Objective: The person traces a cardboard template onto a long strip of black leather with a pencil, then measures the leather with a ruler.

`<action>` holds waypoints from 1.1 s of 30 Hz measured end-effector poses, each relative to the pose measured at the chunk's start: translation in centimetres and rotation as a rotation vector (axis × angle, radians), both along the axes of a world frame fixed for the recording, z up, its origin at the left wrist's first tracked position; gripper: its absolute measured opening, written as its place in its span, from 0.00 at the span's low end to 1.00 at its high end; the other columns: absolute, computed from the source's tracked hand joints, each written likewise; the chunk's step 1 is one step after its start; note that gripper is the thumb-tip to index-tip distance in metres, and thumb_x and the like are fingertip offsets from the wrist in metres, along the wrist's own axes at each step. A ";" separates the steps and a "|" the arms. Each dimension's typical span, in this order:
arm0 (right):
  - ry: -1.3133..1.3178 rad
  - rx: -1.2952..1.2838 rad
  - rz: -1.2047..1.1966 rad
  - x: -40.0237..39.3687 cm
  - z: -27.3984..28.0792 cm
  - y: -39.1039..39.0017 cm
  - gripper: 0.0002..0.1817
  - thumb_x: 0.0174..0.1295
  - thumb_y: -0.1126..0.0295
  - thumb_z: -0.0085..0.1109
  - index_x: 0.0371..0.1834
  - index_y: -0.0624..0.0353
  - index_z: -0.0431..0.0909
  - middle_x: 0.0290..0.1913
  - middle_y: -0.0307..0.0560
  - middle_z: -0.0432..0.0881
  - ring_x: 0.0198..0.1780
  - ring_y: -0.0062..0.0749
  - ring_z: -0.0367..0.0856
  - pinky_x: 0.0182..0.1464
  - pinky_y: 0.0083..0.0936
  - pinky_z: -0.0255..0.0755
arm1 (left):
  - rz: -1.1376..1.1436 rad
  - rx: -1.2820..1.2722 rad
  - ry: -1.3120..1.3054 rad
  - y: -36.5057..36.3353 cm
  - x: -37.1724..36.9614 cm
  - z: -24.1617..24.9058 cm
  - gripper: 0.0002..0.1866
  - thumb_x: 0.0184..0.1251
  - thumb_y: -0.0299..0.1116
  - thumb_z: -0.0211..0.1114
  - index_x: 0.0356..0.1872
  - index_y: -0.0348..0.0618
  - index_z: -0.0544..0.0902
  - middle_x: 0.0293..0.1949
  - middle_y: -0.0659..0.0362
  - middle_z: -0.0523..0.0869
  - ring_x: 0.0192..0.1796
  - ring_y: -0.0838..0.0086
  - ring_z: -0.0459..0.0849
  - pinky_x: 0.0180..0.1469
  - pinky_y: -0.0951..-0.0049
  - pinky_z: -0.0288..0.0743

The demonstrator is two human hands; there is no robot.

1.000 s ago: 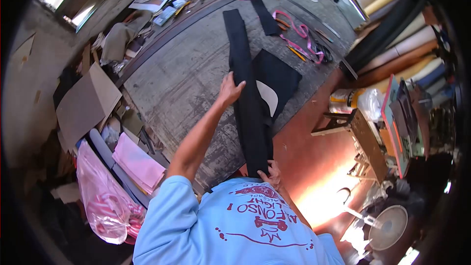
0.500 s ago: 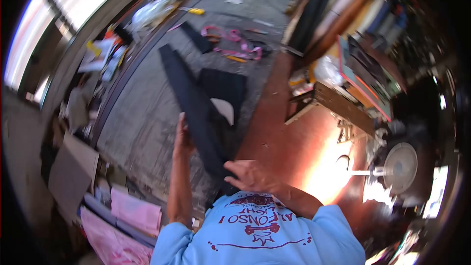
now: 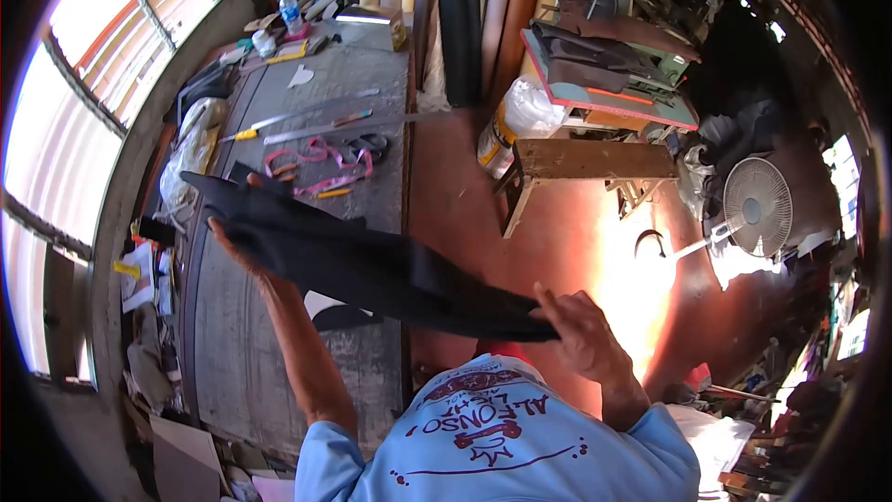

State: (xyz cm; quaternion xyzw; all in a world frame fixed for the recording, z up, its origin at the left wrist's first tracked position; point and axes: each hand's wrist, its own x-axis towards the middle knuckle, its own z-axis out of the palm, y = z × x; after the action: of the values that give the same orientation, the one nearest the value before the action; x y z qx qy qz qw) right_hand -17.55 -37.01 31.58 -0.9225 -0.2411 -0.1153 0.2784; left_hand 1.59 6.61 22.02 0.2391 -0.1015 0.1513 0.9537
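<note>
from where i stand, the black cloth [image 3: 372,265] stretches between the person's two hands, one end over the tabletop [image 3: 242,363], the other past its edge, above the red floor [image 3: 465,223]. the left hand [image 3: 237,232] grasps the far end from beneath, fingertips showing at both sides of the cloth; the right hand [image 3: 583,330] pinches the near end, its pointing finger lifted away. to handle this length well, i'd keep an even, gentle pull between both hands, so the loose middle doesn't sag or twist. i'd also hold it clear of the white piece [image 3: 321,302] and the dark scrap [image 3: 342,319] just below, and away from the pink tape [image 3: 321,143] and the orange pencil [image 3: 332,192], which could snag. whether the folds inside lie flat, i cannot tell.
</note>
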 end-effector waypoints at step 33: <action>-0.414 -0.540 -0.051 55.0 8.0 -21.7 0.13 0.49 0.68 0.61 0.39 0.54 0.85 0.51 0.37 0.81 0.62 0.37 0.74 0.69 0.45 0.66 | -1.091 0.491 0.149 -30.9 45.8 0.7 0.49 0.53 0.45 0.79 0.72 0.28 0.65 0.63 0.47 0.80 0.64 0.61 0.79 0.67 0.63 0.70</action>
State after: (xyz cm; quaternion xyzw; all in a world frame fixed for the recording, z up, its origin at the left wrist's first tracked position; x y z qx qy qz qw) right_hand 37.45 -58.68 39.53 -0.9258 -0.2911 -0.2388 -0.0338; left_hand 47.41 -24.28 22.73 0.3759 -0.1746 -0.4049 0.8151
